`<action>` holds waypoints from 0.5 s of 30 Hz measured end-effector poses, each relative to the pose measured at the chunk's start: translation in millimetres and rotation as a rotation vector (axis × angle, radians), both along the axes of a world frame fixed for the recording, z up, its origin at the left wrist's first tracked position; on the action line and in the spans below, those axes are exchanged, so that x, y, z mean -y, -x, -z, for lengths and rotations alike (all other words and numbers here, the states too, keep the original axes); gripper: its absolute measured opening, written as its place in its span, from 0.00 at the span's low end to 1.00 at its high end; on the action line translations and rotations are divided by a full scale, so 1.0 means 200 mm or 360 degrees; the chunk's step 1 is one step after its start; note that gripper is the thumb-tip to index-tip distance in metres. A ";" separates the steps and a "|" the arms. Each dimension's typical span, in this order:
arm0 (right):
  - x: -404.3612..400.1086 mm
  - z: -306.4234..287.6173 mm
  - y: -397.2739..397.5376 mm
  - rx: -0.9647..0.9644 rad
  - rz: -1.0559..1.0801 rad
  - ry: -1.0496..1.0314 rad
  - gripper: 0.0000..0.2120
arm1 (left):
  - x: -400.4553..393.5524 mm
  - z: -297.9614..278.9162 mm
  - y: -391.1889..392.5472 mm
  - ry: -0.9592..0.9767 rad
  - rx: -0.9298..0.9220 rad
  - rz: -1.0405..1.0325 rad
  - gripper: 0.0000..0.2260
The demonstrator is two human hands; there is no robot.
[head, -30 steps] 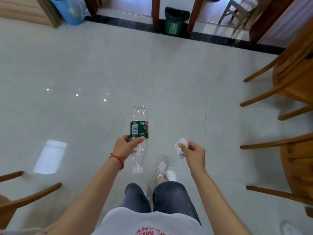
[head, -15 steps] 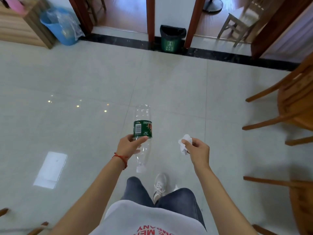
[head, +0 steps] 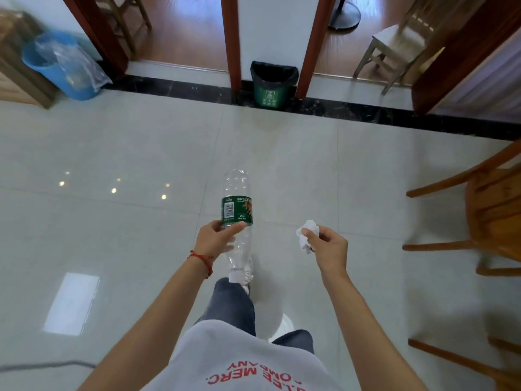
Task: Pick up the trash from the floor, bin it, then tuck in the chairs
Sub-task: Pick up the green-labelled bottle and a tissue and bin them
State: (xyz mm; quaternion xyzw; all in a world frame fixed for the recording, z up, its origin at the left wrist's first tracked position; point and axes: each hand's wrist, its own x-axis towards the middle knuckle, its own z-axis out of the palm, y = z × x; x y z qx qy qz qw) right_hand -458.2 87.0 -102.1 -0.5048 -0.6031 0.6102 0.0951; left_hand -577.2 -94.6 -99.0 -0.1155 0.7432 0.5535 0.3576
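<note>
My left hand (head: 215, 237) grips an empty clear plastic bottle (head: 236, 210) with a green label, held cap end down and towards me. In my right hand (head: 328, 248) I pinch a crumpled white tissue (head: 306, 234). A small green bin (head: 273, 85) with a black liner stands straight ahead against the white wall between two red-brown door frames. Wooden chairs (head: 490, 210) stand at the right edge, only partly in view.
A blue bucket (head: 60, 66) with clear plastic in it stands at the far left beside a wooden cabinet (head: 17, 60). A black threshold strip (head: 366, 111) runs along the wall. A pale chair (head: 394, 43) stands beyond the right doorway. Glossy tiled floor lies between me and the bin.
I have walked forward: the green bin and doorways are closer and lower in view. Both hands hold the same things as before, in about the same pose.
</note>
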 end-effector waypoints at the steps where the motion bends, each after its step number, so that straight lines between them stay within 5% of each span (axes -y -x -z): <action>1: -0.04 -0.01 0.09 0.0008 0.0008 -0.0004 0.03 | -0.04 -0.01 0.09 0.0003 0.0011 0.0005 0.20; 15: -0.70 -0.06 1.15 -0.0053 0.0068 -0.0056 0.02 | -0.74 -0.06 1.21 -0.0043 0.0017 0.0038 0.18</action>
